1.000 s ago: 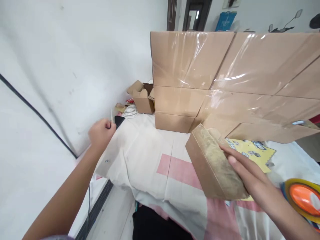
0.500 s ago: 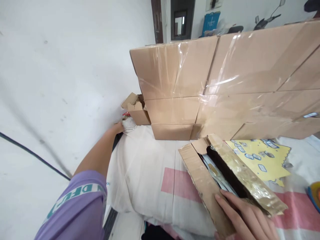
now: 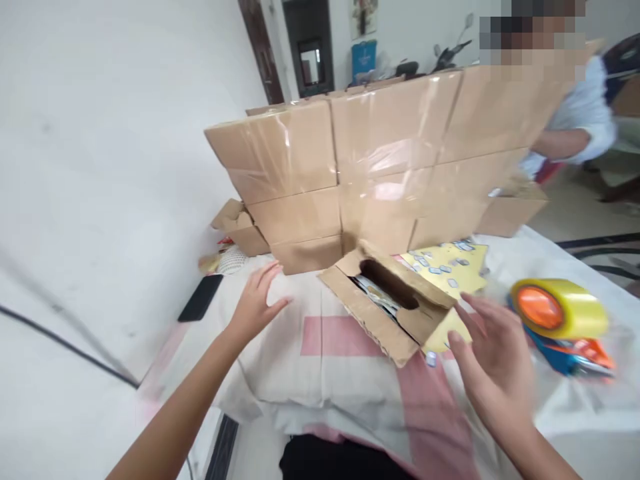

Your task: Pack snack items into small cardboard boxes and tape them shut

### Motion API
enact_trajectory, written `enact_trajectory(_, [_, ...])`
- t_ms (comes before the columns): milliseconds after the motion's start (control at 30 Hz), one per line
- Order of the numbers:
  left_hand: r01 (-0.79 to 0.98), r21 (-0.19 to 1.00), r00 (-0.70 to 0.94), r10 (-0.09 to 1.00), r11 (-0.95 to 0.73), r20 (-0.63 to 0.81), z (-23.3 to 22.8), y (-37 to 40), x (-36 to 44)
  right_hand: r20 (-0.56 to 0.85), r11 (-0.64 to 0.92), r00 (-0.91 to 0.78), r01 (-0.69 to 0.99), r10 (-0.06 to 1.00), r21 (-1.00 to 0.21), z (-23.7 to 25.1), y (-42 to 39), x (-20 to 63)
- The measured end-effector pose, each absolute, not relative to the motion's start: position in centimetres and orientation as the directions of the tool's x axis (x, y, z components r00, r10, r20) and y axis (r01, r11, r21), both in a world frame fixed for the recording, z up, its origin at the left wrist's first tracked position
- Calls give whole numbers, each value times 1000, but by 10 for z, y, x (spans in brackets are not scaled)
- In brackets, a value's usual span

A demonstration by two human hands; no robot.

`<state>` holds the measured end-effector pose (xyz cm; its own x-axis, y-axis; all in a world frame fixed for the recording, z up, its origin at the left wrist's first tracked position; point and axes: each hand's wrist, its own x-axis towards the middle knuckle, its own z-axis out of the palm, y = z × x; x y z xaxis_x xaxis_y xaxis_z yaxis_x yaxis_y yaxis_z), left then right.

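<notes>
A cardboard box (image 3: 373, 323) with an oval slot in its top lies at an angle on the cloth-covered table (image 3: 280, 373). Flat papery things show inside it, too hidden to name. To its left hovers my left hand (image 3: 257, 307), empty, thumb apart from the fingers. My right hand (image 3: 500, 353) is at the box's right end, fingers spread and holding nothing; whether a fingertip touches the box I cannot tell. Beneath and behind the box lies a yellow paper sheet (image 3: 475, 267) with small pale pieces on it.
A tall taped cardboard panel (image 3: 390, 167) stands across the back. Small open cartons (image 3: 247, 237) sit at its ends. Left are a white perforated thing (image 3: 233, 260) and a black phone-like slab (image 3: 201, 298). Right is a yellow tape roll (image 3: 580, 310). Behind the panel, a person's sleeve (image 3: 583, 120) shows.
My left hand has come back from the white perforated thing by the wall. My right hand has let go of the box and opened. The view has turned right, showing a person and the tape.
</notes>
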<state>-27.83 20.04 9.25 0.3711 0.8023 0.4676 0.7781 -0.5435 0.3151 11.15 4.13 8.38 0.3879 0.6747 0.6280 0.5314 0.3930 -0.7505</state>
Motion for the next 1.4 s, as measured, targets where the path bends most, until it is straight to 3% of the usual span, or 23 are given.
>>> enact_trajectory(67, [663,178,580,649,-727,493,95,186,-235,612,409,377,492,695,-768,90,56,121])
enact_trajectory(133, [539,57,720,495,-840,487,99,176,-199,632,404,286,568,720,-717,93,66,129])
enact_trajectory(233, [457,36,742,404,-889,535,104,166,-166,646,404,182,647,742,-647,90,70,134])
enact_trajectory(300, [449,44,692,378,-892,615,109,161,-158,638,409,189,627,747,-664,86,68,133])
enact_trajectory(433, [462,96,665,416,-881,620,128,154,-155,593,441,216,487,776,-754,86,67,126])
enact_trajectory(533, [498,123,679,474,-858,561,138,154,-146,510,457,220,249,832,-854,89,75,118])
enact_trajectory(633, [643,147,578,603,-751,550,135,161,-129,440,442,233,45,867,-896,87,79,114])
enact_trajectory(700, [704,216,508,693,-676,512,130,169,-120,430,433,275,51,860,-900,83,71,121])
enact_trajectory(800, [685,279,560,731,-674,390,123,179,-115,431,342,450,268,782,-901,77,43,159])
enact_trajectory(833, [670,276,590,720,-689,365,121,180,-116,441,271,535,368,721,-889,76,32,179])
enact_trajectory(900, [634,254,635,679,-731,367,120,181,-119,531,75,689,574,494,-815,75,15,229])
enact_trajectory(967, [597,216,662,626,-773,413,121,178,-122,528,-72,758,594,384,-801,75,11,280])
enact_trajectory(1000, [568,192,688,590,-800,423,122,177,-124,427,-95,825,491,371,-866,75,13,302])
enact_trajectory(1067, [480,152,762,496,-864,417,123,173,-127,162,-123,859,251,486,-960,75,22,332])
enact_trajectory(1133, [388,103,814,393,-916,428,122,170,-131,-14,-156,767,112,641,-981,76,30,342])
enact_trajectory(1233, [363,-47,788,280,-931,549,118,168,-137,-51,-146,610,107,791,-984,80,34,329])
enact_trajectory(1400, [344,-193,697,112,-919,708,114,170,-140,35,-30,422,147,906,-989,81,35,304])
